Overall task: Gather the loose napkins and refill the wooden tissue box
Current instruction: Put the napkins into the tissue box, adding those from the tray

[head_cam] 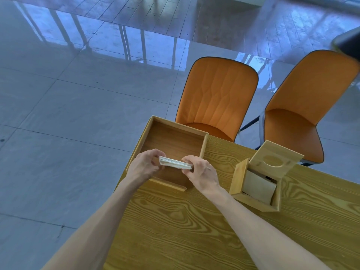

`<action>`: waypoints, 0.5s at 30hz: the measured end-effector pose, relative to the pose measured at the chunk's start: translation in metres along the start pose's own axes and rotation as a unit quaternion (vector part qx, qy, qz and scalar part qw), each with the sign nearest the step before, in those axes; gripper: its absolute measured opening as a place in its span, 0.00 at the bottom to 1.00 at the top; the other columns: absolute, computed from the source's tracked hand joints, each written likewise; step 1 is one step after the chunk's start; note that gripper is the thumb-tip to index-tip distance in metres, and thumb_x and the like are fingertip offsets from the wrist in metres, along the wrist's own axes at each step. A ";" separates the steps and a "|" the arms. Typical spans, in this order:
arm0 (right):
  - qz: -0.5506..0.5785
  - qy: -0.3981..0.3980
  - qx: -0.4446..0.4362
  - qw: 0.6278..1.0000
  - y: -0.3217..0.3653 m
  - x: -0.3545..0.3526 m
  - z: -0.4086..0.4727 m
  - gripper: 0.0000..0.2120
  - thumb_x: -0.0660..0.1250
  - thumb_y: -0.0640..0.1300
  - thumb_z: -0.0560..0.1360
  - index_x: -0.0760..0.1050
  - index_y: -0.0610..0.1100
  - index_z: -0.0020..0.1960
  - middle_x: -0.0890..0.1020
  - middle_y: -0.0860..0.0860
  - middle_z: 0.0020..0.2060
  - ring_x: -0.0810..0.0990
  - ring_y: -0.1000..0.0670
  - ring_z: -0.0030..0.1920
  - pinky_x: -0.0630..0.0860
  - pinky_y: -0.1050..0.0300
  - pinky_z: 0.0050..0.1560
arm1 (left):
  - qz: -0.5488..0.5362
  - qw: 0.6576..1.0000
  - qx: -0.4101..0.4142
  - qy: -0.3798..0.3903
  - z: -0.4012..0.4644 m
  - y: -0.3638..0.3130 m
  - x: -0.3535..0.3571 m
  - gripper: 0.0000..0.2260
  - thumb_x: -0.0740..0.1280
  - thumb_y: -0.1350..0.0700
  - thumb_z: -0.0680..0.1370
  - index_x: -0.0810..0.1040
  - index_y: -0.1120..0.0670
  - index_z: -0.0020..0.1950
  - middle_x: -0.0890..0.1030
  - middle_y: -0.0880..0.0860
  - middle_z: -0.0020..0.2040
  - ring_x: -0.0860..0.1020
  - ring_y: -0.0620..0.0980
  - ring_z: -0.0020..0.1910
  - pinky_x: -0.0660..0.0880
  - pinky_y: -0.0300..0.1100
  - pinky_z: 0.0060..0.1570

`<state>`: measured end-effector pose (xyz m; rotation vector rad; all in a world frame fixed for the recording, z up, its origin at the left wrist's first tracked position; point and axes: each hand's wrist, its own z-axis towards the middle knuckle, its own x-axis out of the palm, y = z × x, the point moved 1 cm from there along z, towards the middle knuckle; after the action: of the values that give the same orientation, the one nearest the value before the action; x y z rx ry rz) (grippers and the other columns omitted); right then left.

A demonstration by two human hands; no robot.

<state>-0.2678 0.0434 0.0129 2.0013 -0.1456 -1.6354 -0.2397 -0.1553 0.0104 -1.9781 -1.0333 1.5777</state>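
A flat stack of pale napkins (175, 163) hangs above an open wooden tray (175, 137) at the table's left corner. My left hand (145, 164) pinches the stack's left end and my right hand (200, 170) pinches its right end. To the right stands the wooden tissue box (238, 179), its hinged lid (274, 159) with an oval hole tipped up and open. Beige napkins (259, 187) show inside the box.
The wood-grain table (194, 230) ends just left of the tray, with grey tiled floor beyond. Two orange chairs (218, 94) (303, 106) stand behind the table's far edge.
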 end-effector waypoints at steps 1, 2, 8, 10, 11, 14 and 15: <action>0.005 0.005 0.001 1.000 -0.001 0.000 -0.001 0.14 0.71 0.44 0.75 0.79 0.50 0.60 0.84 0.53 0.50 0.82 0.50 0.48 0.78 0.55 0.46 | -0.002 1.000 -0.002 0.009 -0.001 0.001 0.001 0.14 0.75 0.58 0.72 0.81 0.48 0.55 0.80 0.46 0.47 0.78 0.43 0.38 0.73 0.35 0.34; 0.008 0.009 0.000 1.000 -0.002 0.001 -0.002 0.13 0.71 0.44 0.75 0.80 0.50 0.59 0.85 0.53 0.49 0.82 0.51 0.47 0.79 0.55 0.46 | -0.006 1.000 -0.003 0.018 -0.002 0.003 0.002 0.14 0.75 0.59 0.72 0.81 0.49 0.56 0.80 0.47 0.48 0.79 0.44 0.39 0.74 0.35 0.35; 0.035 0.000 0.001 0.999 0.000 0.000 -0.006 0.10 0.70 0.44 0.76 0.81 0.50 0.56 0.85 0.53 0.47 0.82 0.52 0.45 0.79 0.56 0.45 | -0.057 0.998 -0.003 0.021 -0.006 0.005 0.006 0.10 0.73 0.62 0.74 0.83 0.51 0.52 0.84 0.49 0.47 0.82 0.48 0.43 0.74 0.34 0.37; 0.035 0.013 0.003 0.999 -0.001 0.003 -0.008 0.11 0.70 0.44 0.76 0.81 0.50 0.57 0.85 0.52 0.47 0.83 0.51 0.45 0.81 0.55 0.45 | -0.049 0.998 -0.014 0.029 -0.008 0.006 0.007 0.10 0.72 0.63 0.74 0.83 0.50 0.52 0.84 0.49 0.46 0.82 0.47 0.43 0.74 0.35 0.36; 0.037 0.017 0.005 0.999 -0.002 0.003 -0.009 0.11 0.70 0.44 0.76 0.81 0.50 0.57 0.86 0.52 0.47 0.83 0.51 0.45 0.81 0.54 0.46 | -0.046 0.998 -0.017 0.029 -0.009 0.006 0.008 0.10 0.72 0.63 0.74 0.83 0.50 0.52 0.85 0.49 0.46 0.82 0.46 0.43 0.73 0.34 0.36; 0.052 0.013 0.022 0.998 -0.005 0.002 -0.014 0.10 0.69 0.43 0.77 0.81 0.48 0.58 0.86 0.50 0.46 0.83 0.51 0.44 0.81 0.54 0.46 | -0.035 0.999 -0.016 0.016 -0.011 0.003 0.008 0.08 0.72 0.59 0.75 0.83 0.50 0.53 0.84 0.49 0.46 0.81 0.45 0.43 0.71 0.35 0.35; 0.060 0.008 0.030 0.998 -0.006 0.001 -0.015 0.10 0.69 0.44 0.77 0.81 0.48 0.58 0.86 0.50 0.46 0.83 0.51 0.44 0.81 0.54 0.46 | -0.031 0.999 -0.016 0.008 -0.013 0.001 0.007 0.08 0.73 0.56 0.75 0.83 0.50 0.53 0.84 0.49 0.45 0.81 0.45 0.43 0.72 0.35 0.35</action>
<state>-0.2550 0.0530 0.0113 2.0091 -0.3077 -1.5559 -0.2262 -0.1488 0.0083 -1.9570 -1.1087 1.5183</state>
